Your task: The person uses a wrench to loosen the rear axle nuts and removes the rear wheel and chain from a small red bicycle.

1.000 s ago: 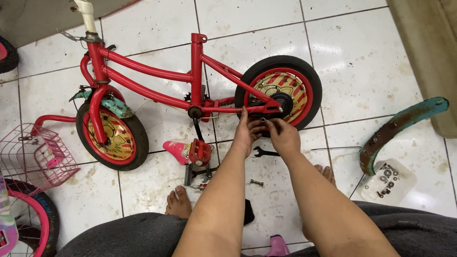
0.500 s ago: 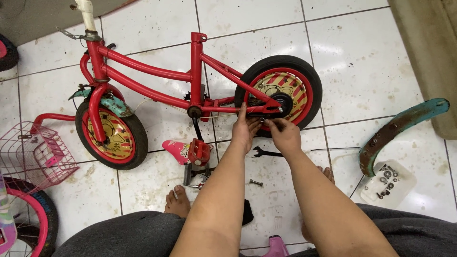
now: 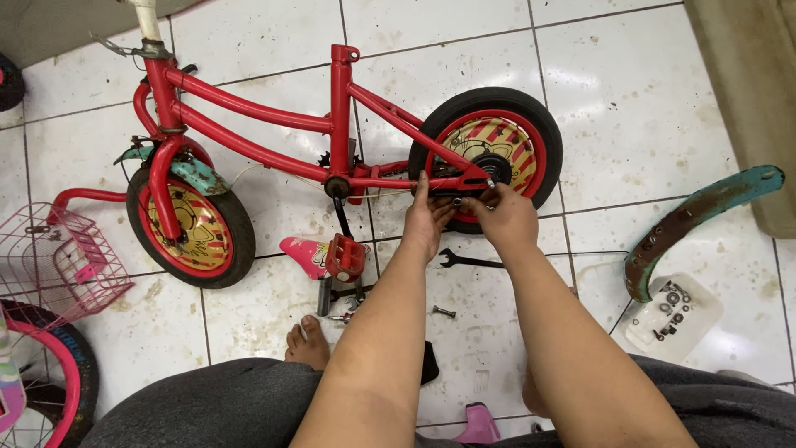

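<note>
A small red bicycle frame lies on its side on the white tile floor. Its rear wheel has a black tyre and a red and yellow disc. My left hand rests against the red chain stay just left of the rear hub. Next to it, my right hand pinches a small dark part at the rear axle. A black wrench lies on the floor under my hands. A loose bolt is beside my left forearm.
A red pedal hangs on its crank, with a pink saddle behind it. A rusty teal mudguard and a white tray of nuts lie right. A pink basket and another wheel are left.
Both hands stay at the rear axle; the right fingers have shifted slightly on the small part. The bicycle has not moved.
</note>
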